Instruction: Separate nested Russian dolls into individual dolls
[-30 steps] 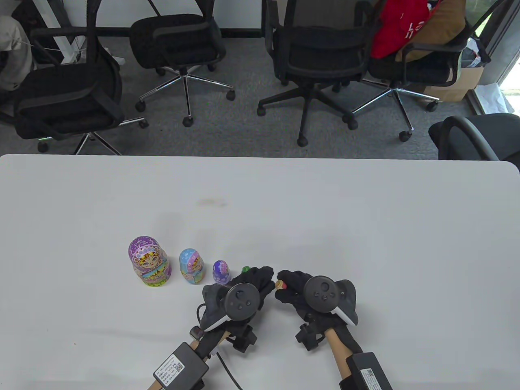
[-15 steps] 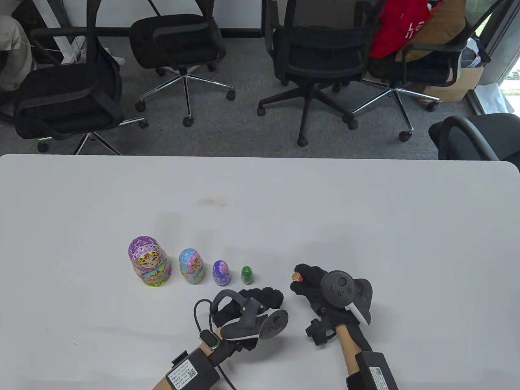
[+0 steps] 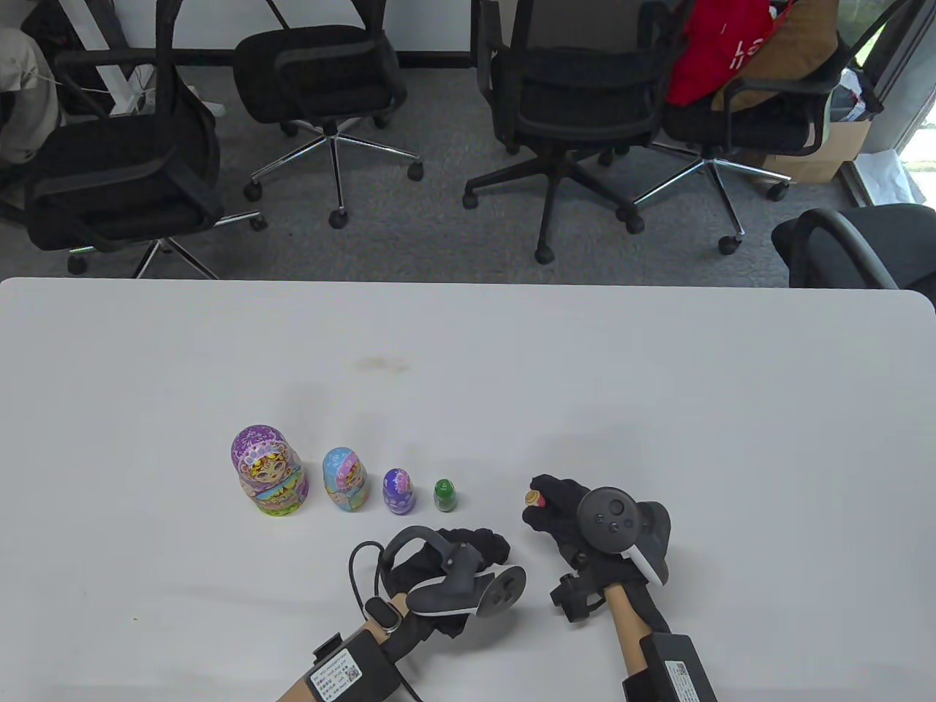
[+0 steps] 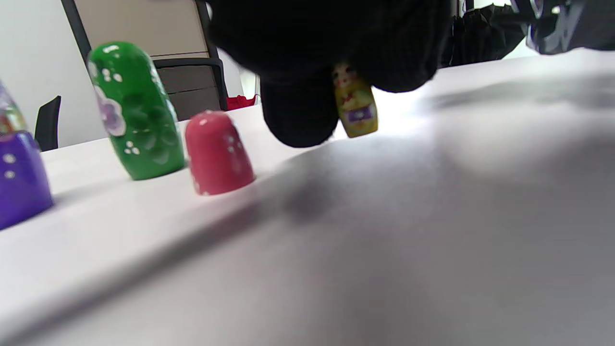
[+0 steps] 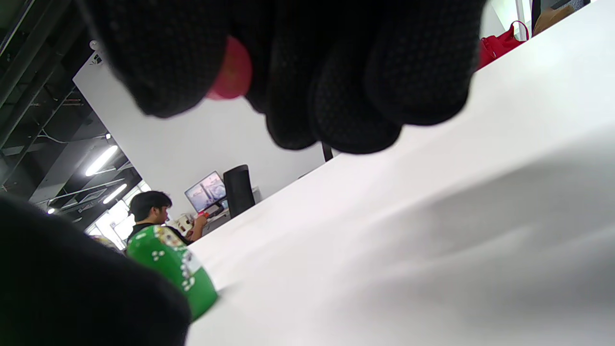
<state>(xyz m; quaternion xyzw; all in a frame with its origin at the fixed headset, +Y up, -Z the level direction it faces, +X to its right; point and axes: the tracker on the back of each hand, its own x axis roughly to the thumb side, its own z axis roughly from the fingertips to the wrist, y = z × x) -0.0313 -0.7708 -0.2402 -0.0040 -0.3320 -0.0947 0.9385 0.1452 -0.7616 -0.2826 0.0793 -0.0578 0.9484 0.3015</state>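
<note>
Four dolls stand upright in a row on the white table [image 3: 658,380], shrinking from the person's left to right: the large purple doll [image 3: 268,472], the blue doll [image 3: 345,479], the small violet doll [image 3: 398,491] and the green doll [image 3: 444,494]; each has its long axis vertical, and the first two faces turn toward the camera. The right hand [image 3: 567,523], right of the row and apart from it, pinches a small red doll piece [image 3: 534,499] at its fingertips, the pale open end showing toward the row; the right wrist view shows only a red sliver [image 5: 233,72] between thumb and fingers [image 5: 336,72]. The left hand [image 3: 468,556] lies near the table's front edge, fingers curled; the table view hides what is under them. The left wrist view alone shows a red domed half [image 4: 217,153] standing rounded end up just beside the green doll [image 4: 134,110], and a tiny yellow doll [image 4: 356,103] head-up among the left hand's fingertips [image 4: 298,110], slightly tilted; whether they grip it I cannot tell.
</note>
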